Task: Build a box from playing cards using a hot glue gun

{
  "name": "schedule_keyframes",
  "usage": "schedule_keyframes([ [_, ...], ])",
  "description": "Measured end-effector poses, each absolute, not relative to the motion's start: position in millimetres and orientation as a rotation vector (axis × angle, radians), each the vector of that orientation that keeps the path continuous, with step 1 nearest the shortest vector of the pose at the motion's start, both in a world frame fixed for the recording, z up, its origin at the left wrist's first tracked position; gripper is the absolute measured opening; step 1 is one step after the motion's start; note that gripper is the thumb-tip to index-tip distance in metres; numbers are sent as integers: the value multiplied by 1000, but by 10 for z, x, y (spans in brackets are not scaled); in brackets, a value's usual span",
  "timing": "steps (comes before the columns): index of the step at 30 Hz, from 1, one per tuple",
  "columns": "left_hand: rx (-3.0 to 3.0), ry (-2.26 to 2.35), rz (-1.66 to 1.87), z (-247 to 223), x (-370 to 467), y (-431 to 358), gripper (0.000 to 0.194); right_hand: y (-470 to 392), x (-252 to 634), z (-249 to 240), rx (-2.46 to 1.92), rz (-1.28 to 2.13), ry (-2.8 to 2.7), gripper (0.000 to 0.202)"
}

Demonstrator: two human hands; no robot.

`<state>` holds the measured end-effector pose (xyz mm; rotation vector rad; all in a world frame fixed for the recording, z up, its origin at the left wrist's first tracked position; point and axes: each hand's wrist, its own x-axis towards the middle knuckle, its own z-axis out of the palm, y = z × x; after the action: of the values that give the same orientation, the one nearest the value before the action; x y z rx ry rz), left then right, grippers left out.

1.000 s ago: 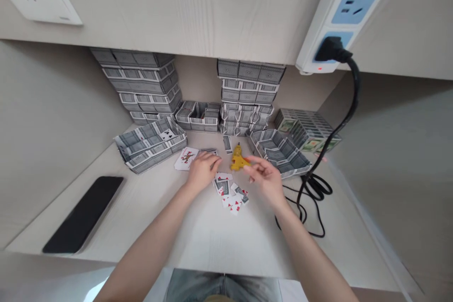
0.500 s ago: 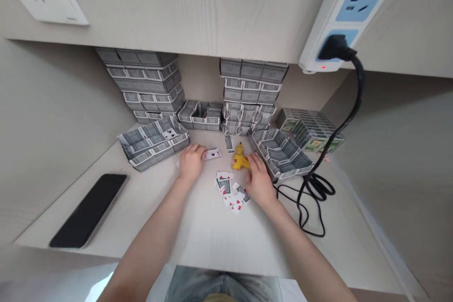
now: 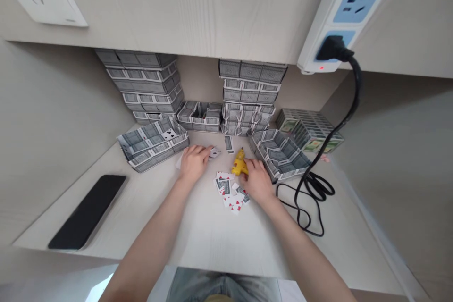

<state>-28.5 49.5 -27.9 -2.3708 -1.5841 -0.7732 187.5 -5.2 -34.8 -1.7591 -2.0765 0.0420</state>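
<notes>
My left hand (image 3: 194, 165) pinches a white playing card (image 3: 214, 152) with black pips, its near part hidden under my fingers. Another pale card edge (image 3: 178, 162) shows at the left of that hand. My right hand (image 3: 259, 182) has its fingers curled at the grip of a small yellow glue gun (image 3: 239, 163), whose dark nozzle points away from me. Just below the gun lies a loose pile of cut card pieces (image 3: 226, 188), some with red pips and some with grey backs. A grey-backed card (image 3: 229, 144) rests beyond the gun.
Trays folded from cards stand left (image 3: 155, 146) and right (image 3: 279, 153). Behind them rise a left card stack (image 3: 145, 85), a right card stack (image 3: 252, 94) and a low card box (image 3: 200, 115). A phone (image 3: 88, 212) lies left; a black cable (image 3: 314, 193) coils right, below a power strip (image 3: 348, 14).
The card at my left hand has tilted up and turned. My right fingers have closed in around the glue gun's grip, and the gun has shifted slightly toward me and turned.
</notes>
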Motion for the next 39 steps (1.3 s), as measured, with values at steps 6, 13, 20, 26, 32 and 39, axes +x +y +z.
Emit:
schedule_keyframes([
  [6,-2404,-1506,-828,-304,-262,496,30,-90,1887,-328,-1780,50,-1952,40],
  [13,-2400,-1491,-903,-334,-249,524,25,-118,1863,-296,-1472,156,-1749,22],
  [20,-2326,-1575,-831,-346,-247,551,26,-114,1851,-324,-1439,197,-1653,8],
  [26,-2355,-1532,-985,-303,-249,529,27,-123,1852,-307,-1442,300,-1607,10],
  [32,-2386,-1521,-1515,-294,-188,535,23,-103,1829,-320,-1354,788,-1268,28],
  [39,-2192,-1827,-1703,-311,-166,553,22,-63,1837,-302,-1270,989,-1138,40],
])
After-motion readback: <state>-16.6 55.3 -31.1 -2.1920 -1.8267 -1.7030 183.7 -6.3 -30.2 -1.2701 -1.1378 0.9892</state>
